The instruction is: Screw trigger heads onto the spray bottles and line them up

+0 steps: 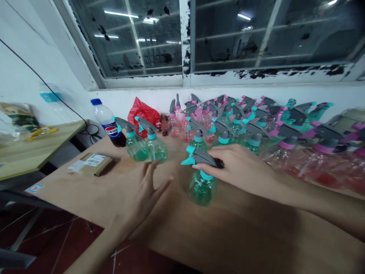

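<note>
My right hand point(236, 161) grips the grey spray head of a green spray bottle point(203, 188), thumb on the near side and fingers behind it. The bottle has a turquoise collar and nozzle, the nozzle pointing left. Whether its base touches the table cannot be made out. To its left, my left hand point(145, 194) is open, fingers spread, above the tabletop and holding nothing. Beyond that hand stand two more green spray bottles point(156, 148) side by side. Just behind the gripped bottle is a row of similar green bottles point(224, 133).
Many pink and green spray bottles point(286, 148) crowd the right and back of the wooden table point(234, 236). At the left are a cola bottle point(110, 125), a red plastic bag point(144, 112) and a flat cardboard box point(92, 163). A side table point(42, 146) stands further left.
</note>
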Demonstrator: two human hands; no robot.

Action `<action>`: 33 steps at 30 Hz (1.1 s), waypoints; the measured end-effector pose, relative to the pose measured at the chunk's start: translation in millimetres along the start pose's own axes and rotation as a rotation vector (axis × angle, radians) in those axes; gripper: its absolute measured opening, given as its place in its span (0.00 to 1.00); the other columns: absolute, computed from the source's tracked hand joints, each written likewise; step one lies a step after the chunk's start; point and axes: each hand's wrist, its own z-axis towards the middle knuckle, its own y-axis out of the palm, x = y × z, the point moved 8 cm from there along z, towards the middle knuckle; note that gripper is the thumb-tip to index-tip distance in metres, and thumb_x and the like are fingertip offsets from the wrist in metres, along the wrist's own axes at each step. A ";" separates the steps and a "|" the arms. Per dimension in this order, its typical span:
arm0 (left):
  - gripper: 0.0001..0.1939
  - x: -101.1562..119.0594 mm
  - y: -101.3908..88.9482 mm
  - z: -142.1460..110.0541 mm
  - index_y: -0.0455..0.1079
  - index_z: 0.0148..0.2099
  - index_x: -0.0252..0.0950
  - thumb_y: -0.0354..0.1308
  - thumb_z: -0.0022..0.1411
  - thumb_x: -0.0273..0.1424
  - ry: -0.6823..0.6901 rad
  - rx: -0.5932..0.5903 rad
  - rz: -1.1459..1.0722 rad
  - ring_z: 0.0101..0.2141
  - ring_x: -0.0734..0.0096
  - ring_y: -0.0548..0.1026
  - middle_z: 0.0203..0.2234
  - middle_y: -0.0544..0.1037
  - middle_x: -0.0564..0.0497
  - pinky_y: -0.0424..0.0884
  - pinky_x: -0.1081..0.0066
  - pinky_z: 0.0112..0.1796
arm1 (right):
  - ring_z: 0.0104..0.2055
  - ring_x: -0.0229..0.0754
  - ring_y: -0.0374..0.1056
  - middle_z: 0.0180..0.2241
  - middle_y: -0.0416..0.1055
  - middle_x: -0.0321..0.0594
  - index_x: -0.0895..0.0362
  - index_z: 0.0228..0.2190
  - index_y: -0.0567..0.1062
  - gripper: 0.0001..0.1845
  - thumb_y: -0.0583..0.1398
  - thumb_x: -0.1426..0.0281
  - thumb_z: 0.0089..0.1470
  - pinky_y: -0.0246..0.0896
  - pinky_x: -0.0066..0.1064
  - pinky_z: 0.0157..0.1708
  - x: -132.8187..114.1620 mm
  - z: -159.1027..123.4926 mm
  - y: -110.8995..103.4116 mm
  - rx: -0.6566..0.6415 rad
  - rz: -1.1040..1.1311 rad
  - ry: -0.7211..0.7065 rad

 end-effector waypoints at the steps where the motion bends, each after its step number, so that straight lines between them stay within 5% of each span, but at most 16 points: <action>1: 0.27 9.8 8.7 -8.4 0.53 0.60 0.43 0.53 0.63 0.45 -0.011 -0.100 -0.067 0.51 0.55 0.67 0.52 0.64 0.45 0.68 0.56 0.48 | 0.24 0.38 0.63 0.23 0.70 0.37 0.56 0.21 0.70 0.21 0.53 0.55 0.58 0.49 0.31 0.26 0.9 -2.8 -0.5 -0.004 -0.004 0.007; 7: 0.44 84.3 55.4 -33.7 0.43 0.66 0.43 0.59 0.55 0.52 0.069 -0.472 -0.183 0.60 0.47 0.55 0.60 0.57 0.41 0.57 0.47 0.55 | 0.24 0.41 0.63 0.22 0.70 0.38 0.56 0.20 0.69 0.23 0.52 0.54 0.57 0.45 0.32 0.24 9.6 -26.4 -11.1 0.013 -0.124 0.050; 16: 0.45 144.3 104.5 -28.9 0.45 0.65 0.41 0.62 0.54 0.48 0.184 -0.413 -0.312 0.57 0.46 0.60 0.57 0.63 0.40 0.60 0.47 0.52 | 0.23 0.39 0.61 0.20 0.67 0.36 0.56 0.20 0.68 0.26 0.50 0.49 0.57 0.49 0.32 0.24 46.5 -76.7 -27.6 -0.010 -0.036 0.102; 20: 0.46 163.0 116.2 -28.1 0.42 0.66 0.43 0.63 0.54 0.47 0.212 -0.439 -0.358 0.57 0.48 0.61 0.57 0.62 0.41 0.61 0.48 0.52 | 0.33 0.43 0.68 0.31 0.73 0.37 0.53 0.33 0.73 0.19 0.58 0.51 0.51 0.58 0.33 0.31 75.9 -108.1 -24.8 -0.086 0.173 0.117; 23: 0.46 178.2 125.6 -27.4 0.44 0.65 0.43 0.64 0.53 0.46 0.223 -0.457 -0.389 0.56 0.48 0.62 0.57 0.62 0.41 0.62 0.48 0.51 | 0.44 0.48 0.69 0.42 0.73 0.38 0.50 0.44 0.71 0.26 0.63 0.51 0.45 0.62 0.35 0.39 98.7 -130.3 -21.7 -0.067 0.272 0.140; 26: 0.45 197.9 136.0 -28.5 0.46 0.65 0.42 0.65 0.51 0.47 0.273 -0.462 -0.408 0.56 0.47 0.63 0.56 0.64 0.41 0.63 0.49 0.51 | 0.43 0.47 0.69 0.43 0.72 0.39 0.51 0.48 0.67 0.33 0.66 0.53 0.42 0.64 0.35 0.38 116.0 -144.5 -10.6 -0.055 0.444 0.156; 30: 0.44 226.3 150.1 -31.8 0.50 0.63 0.40 0.64 0.50 0.50 0.358 -0.473 -0.445 0.55 0.46 0.64 0.55 0.66 0.40 0.64 0.48 0.51 | 0.43 0.44 0.68 0.44 0.69 0.40 0.52 0.49 0.65 0.33 0.67 0.60 0.43 0.64 0.34 0.40 125.1 -150.0 -10.5 0.133 0.670 0.084; 33: 0.44 240.6 160.5 -31.6 0.52 0.62 0.39 0.64 0.49 0.50 0.357 -0.490 -0.481 0.53 0.46 0.66 0.53 0.67 0.40 0.65 0.48 0.50 | 0.37 0.40 0.67 0.37 0.69 0.37 0.53 0.43 0.69 0.20 0.65 0.64 0.47 0.63 0.32 0.35 129.3 -152.8 -17.7 0.300 0.756 0.059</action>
